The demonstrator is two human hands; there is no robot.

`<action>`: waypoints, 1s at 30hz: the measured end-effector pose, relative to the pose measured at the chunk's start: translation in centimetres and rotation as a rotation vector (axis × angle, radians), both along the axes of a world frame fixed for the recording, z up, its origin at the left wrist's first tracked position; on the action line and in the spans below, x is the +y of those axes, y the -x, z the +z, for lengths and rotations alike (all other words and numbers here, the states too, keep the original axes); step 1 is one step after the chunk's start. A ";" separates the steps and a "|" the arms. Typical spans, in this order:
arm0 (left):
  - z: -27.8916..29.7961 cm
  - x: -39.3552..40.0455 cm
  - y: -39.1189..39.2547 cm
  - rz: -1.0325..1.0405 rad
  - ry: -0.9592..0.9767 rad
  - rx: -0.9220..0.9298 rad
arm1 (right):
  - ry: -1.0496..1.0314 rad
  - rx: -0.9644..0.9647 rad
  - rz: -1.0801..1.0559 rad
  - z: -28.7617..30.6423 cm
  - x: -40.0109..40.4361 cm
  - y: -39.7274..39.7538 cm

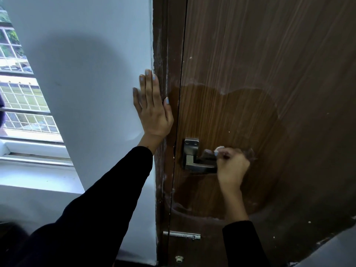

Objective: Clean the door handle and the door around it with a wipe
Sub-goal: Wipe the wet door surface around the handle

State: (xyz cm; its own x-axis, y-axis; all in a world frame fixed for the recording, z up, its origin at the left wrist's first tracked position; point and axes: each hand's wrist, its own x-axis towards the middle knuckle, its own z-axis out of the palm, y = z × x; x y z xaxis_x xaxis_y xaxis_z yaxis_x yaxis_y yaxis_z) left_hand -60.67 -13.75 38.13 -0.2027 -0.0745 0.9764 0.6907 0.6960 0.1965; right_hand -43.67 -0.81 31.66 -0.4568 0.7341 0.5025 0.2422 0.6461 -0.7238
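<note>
A brown wood-grain door (269, 74) fills the right side, with a darker damp patch around its metal lever handle (194, 160). My right hand (233, 166) is closed around the free end of the lever, and a bit of white wipe (219, 148) pokes out above my fingers. My left hand (152, 108) lies flat with fingers spread on the white wall (92, 93), its thumb over the dark door frame (163, 54). Both arms wear black sleeves.
A slide bolt (183, 235) sits low on the door near the frame. A small round fitting (179, 258) is below it. A barred window (21, 97) and its sill are at the left.
</note>
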 end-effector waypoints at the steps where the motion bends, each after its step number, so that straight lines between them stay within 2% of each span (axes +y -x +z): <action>1: 0.0 0.0 0.0 0.001 0.000 0.000 | 0.014 0.042 -0.047 0.1 0.2 -0.2; 4: 0.0 0.1 0.0 0.008 -0.005 0.003 | -0.046 0.156 -0.012 0.7 -0.6 0.1; 6: 0.0 0.0 -0.1 0.004 -0.008 0.004 | -0.087 0.091 0.161 0.8 -1.5 0.8; 8: 0.0 0.0 -0.1 -0.001 -0.008 0.004 | -0.118 -0.064 0.252 0.2 -1.8 1.1; 10: 0.0 0.0 -0.1 -0.003 -0.008 0.005 | -0.094 -0.141 0.167 -0.5 -1.3 0.9; 12: 0.0 0.0 -0.1 -0.004 -0.005 0.007 | -0.059 -0.052 0.012 -0.6 -0.8 0.2; 14: 0.0 0.1 0.0 -0.003 -0.008 0.010 | -0.074 0.085 -0.055 -0.3 -0.7 0.1; 16: -0.1 0.1 0.0 -0.003 -0.009 0.011 | -0.141 0.112 0.035 0.1 -1.3 0.5; 19: 0.0 0.1 -0.1 0.003 -0.009 0.007 | -0.220 -0.015 0.260 -0.2 -2.3 1.1; 22: 0.0 0.1 -0.2 -0.003 -0.006 0.004 | -0.120 -0.085 0.166 -1.0 -1.6 0.8; 25: 0.0 0.1 -0.2 -0.001 -0.012 0.000 | -0.066 0.044 0.004 -0.7 -1.2 0.4; 27: 0.0 0.1 -0.2 0.004 -0.016 0.001 | -0.137 0.087 0.054 -0.3 -1.8 0.7; 30: 0.0 0.1 -0.1 0.009 -0.017 0.005 | -0.210 -0.035 0.261 -0.3 -2.5 1.3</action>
State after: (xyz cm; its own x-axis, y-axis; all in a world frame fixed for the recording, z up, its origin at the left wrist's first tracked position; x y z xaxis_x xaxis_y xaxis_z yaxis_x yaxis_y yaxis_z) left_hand -60.53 -13.64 38.15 -0.1974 -0.0929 0.9759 0.6853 0.6988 0.2051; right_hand -44.99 -3.27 31.40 -0.6350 0.4721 0.6115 0.0711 0.8239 -0.5622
